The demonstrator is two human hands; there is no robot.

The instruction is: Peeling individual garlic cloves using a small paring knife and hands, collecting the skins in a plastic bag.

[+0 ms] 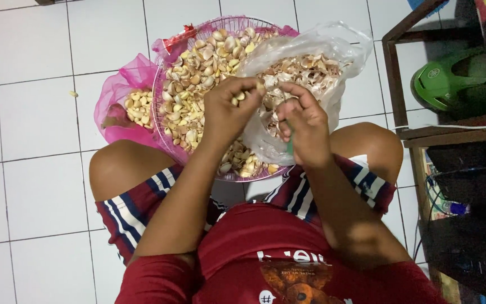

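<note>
Down below, the white tile floor (35,129) fills most of the view, and the person sits on it with bare knees spread out. At 3 o'clock stands a dark wooden shelf (400,84), and a green shoe (442,84) rests on it.

Between the knees, at 12 o'clock from the body, sits a big pink basket (220,25) with a wire-like rim. It is full of garlic cloves (198,73) in their pale skins. A clear plastic bag (333,48) lies over the basket's side at 2 o'clock, and it holds dry garlic skins (305,70). At 9 o'clock from the basket lies a pink net bag (120,93) on the floor, touching the basket, with more cloves inside.

The two hands meet over the middle of the basket, close together. The left hand (229,110) is curled shut, and it pinches one small garlic clove (261,88) at its fingertips. A few more pale bits show inside its curled fingers. The right hand (305,124) is closed too, and it grips a thin green tool (290,147) that pokes out under the fist. Its fingertips reach up to the clove at 11 o'clock from it.

One tiny scrap (73,94) lies alone on the floor at 9 o'clock, well apart from the net bag.
</note>
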